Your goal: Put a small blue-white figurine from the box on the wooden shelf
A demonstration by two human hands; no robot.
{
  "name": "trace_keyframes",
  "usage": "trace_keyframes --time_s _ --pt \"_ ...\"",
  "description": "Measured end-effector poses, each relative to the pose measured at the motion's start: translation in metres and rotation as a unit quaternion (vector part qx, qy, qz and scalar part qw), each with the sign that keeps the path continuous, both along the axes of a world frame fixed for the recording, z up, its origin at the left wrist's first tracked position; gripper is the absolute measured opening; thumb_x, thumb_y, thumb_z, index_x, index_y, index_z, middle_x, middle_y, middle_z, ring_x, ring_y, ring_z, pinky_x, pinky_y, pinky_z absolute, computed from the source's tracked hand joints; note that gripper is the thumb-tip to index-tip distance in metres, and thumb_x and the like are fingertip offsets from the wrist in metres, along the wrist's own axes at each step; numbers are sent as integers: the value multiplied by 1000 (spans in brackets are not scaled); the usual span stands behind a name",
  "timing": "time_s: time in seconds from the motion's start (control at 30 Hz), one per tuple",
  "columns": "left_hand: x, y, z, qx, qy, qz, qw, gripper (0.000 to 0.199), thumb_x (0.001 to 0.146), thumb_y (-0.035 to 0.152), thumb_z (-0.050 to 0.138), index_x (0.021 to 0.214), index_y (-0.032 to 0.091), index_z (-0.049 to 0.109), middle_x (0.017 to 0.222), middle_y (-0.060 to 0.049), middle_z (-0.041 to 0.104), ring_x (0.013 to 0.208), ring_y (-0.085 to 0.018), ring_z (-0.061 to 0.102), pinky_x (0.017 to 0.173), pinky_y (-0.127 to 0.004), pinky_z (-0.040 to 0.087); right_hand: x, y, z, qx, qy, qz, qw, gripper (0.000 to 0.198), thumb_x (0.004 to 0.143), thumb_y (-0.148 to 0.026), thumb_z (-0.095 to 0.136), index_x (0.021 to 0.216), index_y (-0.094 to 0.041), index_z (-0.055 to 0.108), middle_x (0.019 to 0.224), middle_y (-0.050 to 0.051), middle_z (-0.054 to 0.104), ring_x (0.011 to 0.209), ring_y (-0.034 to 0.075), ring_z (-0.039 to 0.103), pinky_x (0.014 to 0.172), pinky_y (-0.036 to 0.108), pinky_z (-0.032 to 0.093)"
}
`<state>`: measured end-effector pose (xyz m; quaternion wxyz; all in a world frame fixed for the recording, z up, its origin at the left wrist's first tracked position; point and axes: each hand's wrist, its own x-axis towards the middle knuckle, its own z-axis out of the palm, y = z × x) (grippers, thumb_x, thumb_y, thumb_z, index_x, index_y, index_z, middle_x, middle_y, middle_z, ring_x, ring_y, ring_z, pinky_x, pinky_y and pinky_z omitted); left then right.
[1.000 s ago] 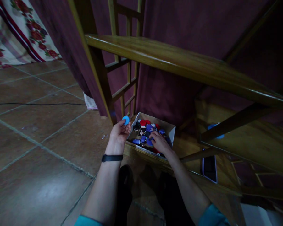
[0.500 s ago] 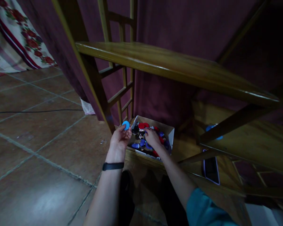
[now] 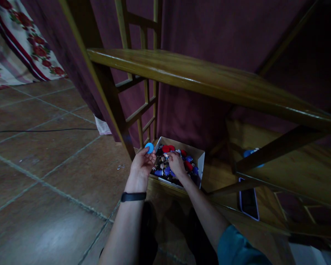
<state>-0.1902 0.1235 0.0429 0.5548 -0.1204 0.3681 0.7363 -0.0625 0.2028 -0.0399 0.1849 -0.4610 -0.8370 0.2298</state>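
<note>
A flat, round light-blue disc [image 3: 149,148] is pinched between the thumb and fingers of my left hand [image 3: 142,162], just off the left side of an open cardboard box [image 3: 200,163]. Inside the box lies a jumble of small red, blue, black and white pieces [image 3: 165,172], too small to name. My right hand [image 3: 177,164] reaches in over them, fingers bent and drawn together near a whitish bit. Whether that bit is in its grip I cannot make out. A red round piece [image 3: 167,148] lies just behind my right fingers.
The box stands on a low wooden shelf, under a higher wooden shelf board [image 3: 182,71]. A wooden lattice [image 3: 143,110] rises at its left. A phone-like dark object with a purple rim [image 3: 248,200] and a blue item [image 3: 251,152] lie to the right. A cable [image 3: 44,131] crosses the tiled floor.
My right hand has shifted slightly left and up within the box, its fingers closer together. The left hand still holds the blue disc, nearly in the same place.
</note>
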Motion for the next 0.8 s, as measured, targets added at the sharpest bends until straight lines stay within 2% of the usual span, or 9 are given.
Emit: trace_keyframes --time_s 0.13,0.23,0.43,0.6,0.7,0.8 --pt "0 1 -1 6 5 -2 1000 8 79 9 51 79 12 59 60 -4 61 53 -10 58 48 -18 46 -14 15 3 70 -111 1 991 29 82 -10 40 98 -16 64 102 13 60 101 24 49 89 35 36" --pt "-1 2 -4 12 10 -9 1000 8 79 9 51 77 13 57 61 -4 62 54 -10 58 49 -19 47 -26 16 1 98 -148 -9 984 28 82 -11 39 98 -12 62 106 18 57 103 28 44 88 42 34" --pt "-3 1 -5 20 9 -11 1000 7 79 10 51 75 12 57 61 -5 61 54 -10 58 48 -18 46 -29 13 -10 115 -151 -52 980 27 83 -15 42 105 -12 57 109 17 54 104 27 40 90 44 30" --pt "-3 -1 -4 15 4 2 1000 7 78 9 52 77 13 59 61 -4 62 54 -10 59 49 -19 48 -25 21 -13 101 -153 -31 983 23 81 -22 49 100 -15 59 110 15 54 107 27 38 95 45 26" --pt "-3 0 -4 15 -4 0 1000 7 77 9 53 78 12 59 61 -4 62 53 -10 59 49 -18 48 -21 23 -12 89 -135 -26 987 29 76 -29 56 100 -14 57 108 15 54 106 28 40 95 43 28" --pt "-2 1 -5 18 -12 -2 1000 8 78 9 53 80 13 60 60 -4 62 52 -10 58 48 -18 48 -17 20 -9 103 -108 -13 989 31 75 -28 58 103 -15 53 105 14 56 106 26 43 98 41 26"
